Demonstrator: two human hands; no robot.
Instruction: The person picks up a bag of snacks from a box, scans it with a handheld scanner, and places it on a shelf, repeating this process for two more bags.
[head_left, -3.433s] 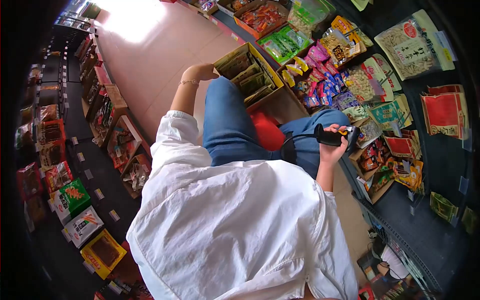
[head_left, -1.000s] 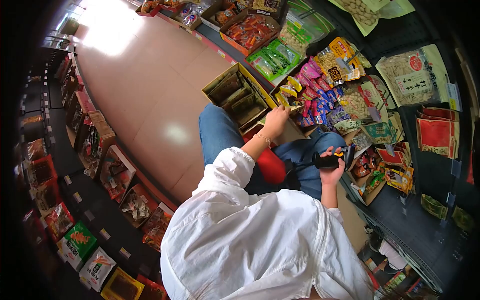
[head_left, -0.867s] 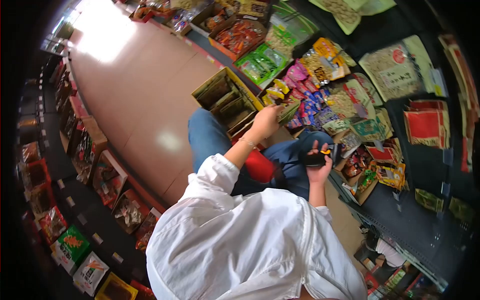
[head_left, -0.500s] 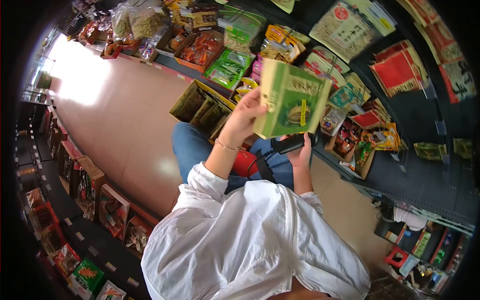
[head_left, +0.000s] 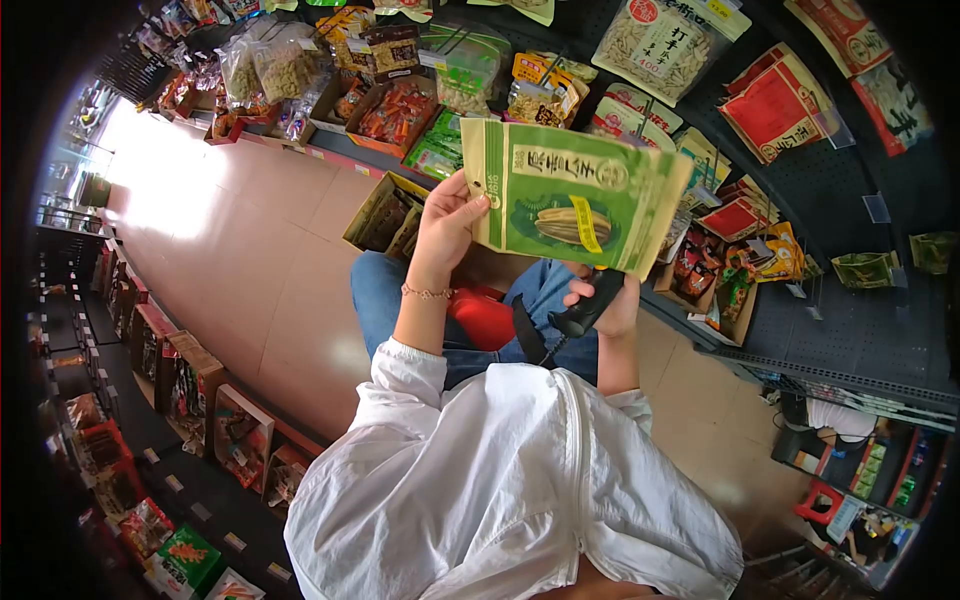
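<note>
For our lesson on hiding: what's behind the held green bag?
Behind the green bag, parts of green packets and a yellow snack bag show past its edges; whatever it fully covers cannot be seen.

A smooth, paper-like matt finish is shown by the green packet (head_left: pixel 560 205). The handheld device (head_left: pixel 590 310) is cased in black plastic. The jacket (head_left: pixel 460 470) is made of thin, wrinkled white cloth, the trousers (head_left: pixel 376 295) of blue denim. The floor (head_left: pixel 290 260) is laid in glossy tile. The dimly lit shelf (head_left: pixel 830 330) is perforated and matt, perhaps painted metal.
</note>
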